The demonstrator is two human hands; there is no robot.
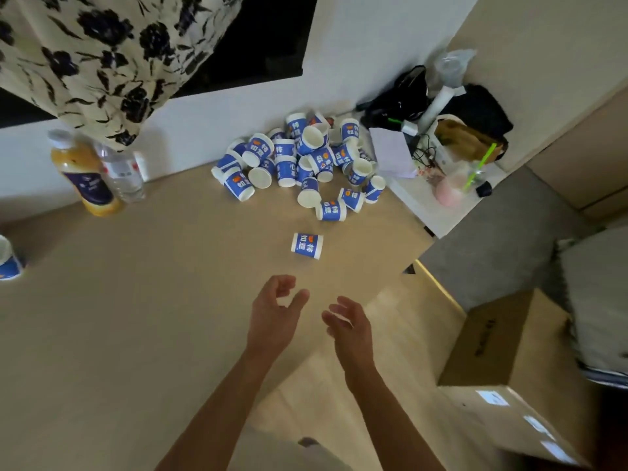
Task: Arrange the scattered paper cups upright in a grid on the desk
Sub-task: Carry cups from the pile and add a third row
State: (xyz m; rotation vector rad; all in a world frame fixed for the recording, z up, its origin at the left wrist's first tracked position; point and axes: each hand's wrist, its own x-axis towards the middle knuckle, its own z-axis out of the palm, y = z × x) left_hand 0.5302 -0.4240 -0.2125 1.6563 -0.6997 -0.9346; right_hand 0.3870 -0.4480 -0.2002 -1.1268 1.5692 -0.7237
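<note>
A heap of several blue-and-white paper cups (299,161) lies tumbled at the back of the tan desk (136,300), against the white wall. One cup (307,246) lies on its side apart from the heap, nearer to me. Another cup (8,258) stands upright at the far left edge of the view. My left hand (273,314) hovers over the desk just below the lone cup, fingers loosely curled and holding nothing. My right hand (348,326) hangs beside it, to the right, fingers relaxed and empty.
An orange juice bottle (83,175) and a clear water bottle (120,171) stand at the back left. A flowered curtain (102,56) hangs above them. Bags, cables and a pink drink (450,192) crowd a white side table at the right. A cardboard box (503,362) sits on the floor.
</note>
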